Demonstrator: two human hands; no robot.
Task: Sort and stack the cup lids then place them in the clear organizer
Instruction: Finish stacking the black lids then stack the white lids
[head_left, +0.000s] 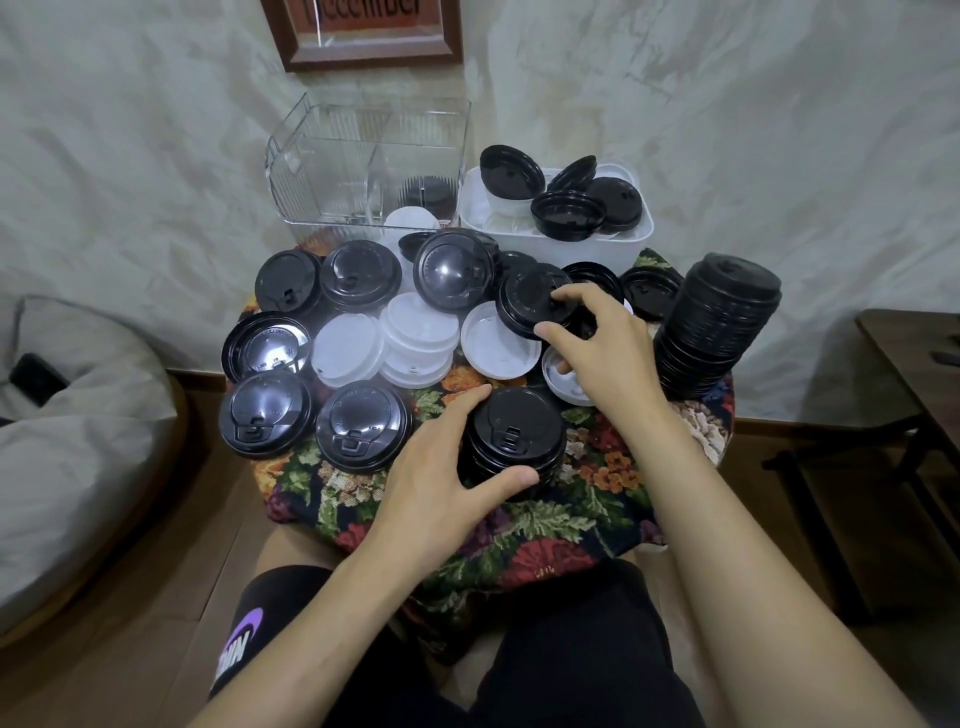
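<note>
The right hand (597, 345) pinched a round black plastic lid (522, 304) just beyond the short black lid stack (511, 441) gripped by the left hand (441, 491).

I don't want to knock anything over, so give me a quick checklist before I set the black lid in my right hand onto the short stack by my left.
1. Right hand grip on the black lid: fingertips curled on its rim, ok.
2. Left hand steadying the short black stack: thumb and fingers around it, ok.
3. Stack top uncovered, spout side up: ok.
4. Lid size matches the stack: cannot tell.
5. Tall black stack beside the right forearm: leaning, not ok.
6. Clear organizer has room: left compartment looks free, ok.
</note>
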